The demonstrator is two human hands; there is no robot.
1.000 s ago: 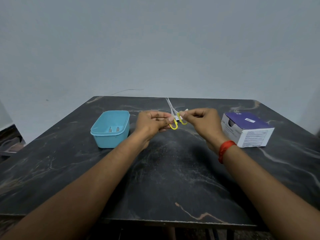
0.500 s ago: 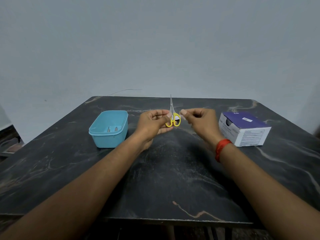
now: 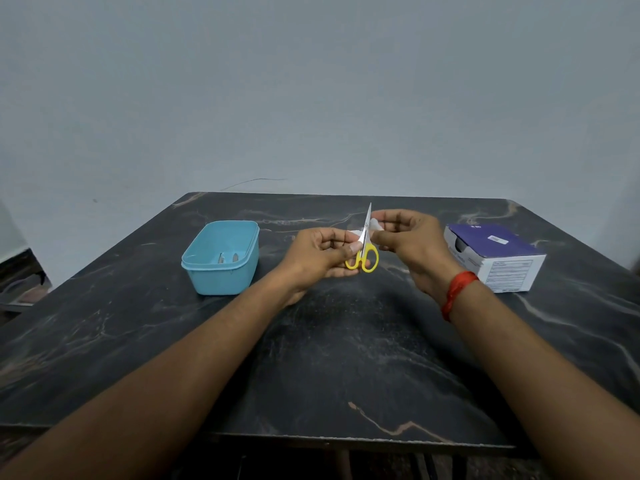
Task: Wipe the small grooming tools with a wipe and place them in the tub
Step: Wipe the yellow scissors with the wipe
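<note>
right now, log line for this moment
left hand: holds scissors | right hand: wipe on blade | tub: two tools inside

I see the table (image 3: 346, 358) near me, with the wall (image 3: 311, 98) behind its far edge. The tub (image 3: 221, 280) sits on the table's left part, and two small tools (image 3: 228, 258) lie in it. The box (image 3: 498, 258) sits on the right part. Between them, above the middle, the left hand (image 3: 318, 258) holds the scissors (image 3: 363, 251) upright. The right hand (image 3: 408, 240) pinches the wipe (image 3: 375, 224) just right of the blades.
</note>
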